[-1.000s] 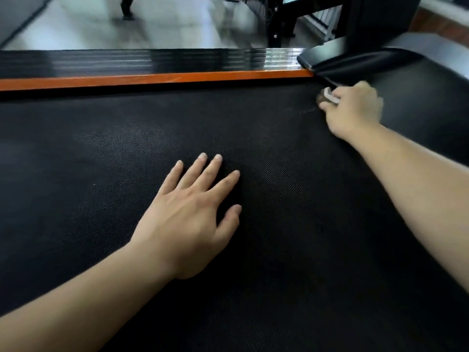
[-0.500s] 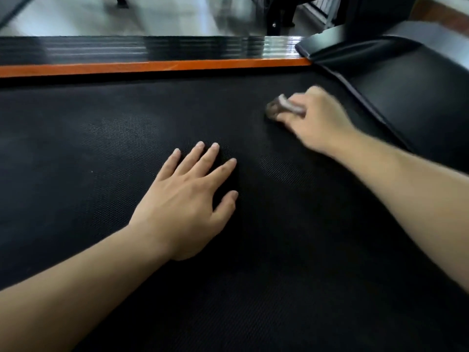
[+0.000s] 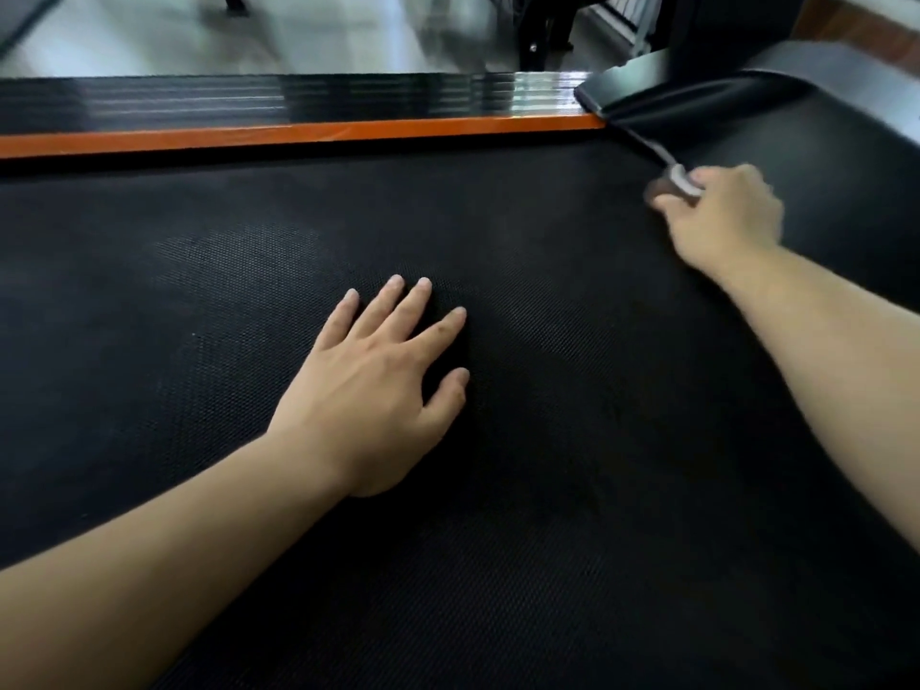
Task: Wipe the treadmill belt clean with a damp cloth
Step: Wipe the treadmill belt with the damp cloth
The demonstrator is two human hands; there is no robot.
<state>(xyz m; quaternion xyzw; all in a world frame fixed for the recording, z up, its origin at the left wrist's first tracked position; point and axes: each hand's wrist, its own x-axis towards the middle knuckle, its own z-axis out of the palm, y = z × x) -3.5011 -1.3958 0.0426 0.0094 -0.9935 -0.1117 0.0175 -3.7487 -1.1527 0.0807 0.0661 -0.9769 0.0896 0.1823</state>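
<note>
1. The right hand point(image 3: 724, 221), clenched around a small grey-white wadded cloth point(image 3: 674, 186), has swung back from mid-belt to the far right corner of the black textured treadmill belt point(image 3: 547, 490).
2. The left hand point(image 3: 378, 385) stays flat, fingers spread, grasping nothing.
3. Judged: back-and-forth strokes continue; near belt unwiped.

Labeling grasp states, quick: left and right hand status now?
Left hand: open, flat on the treadmill belt.
Right hand: closed on a small cloth.
</note>
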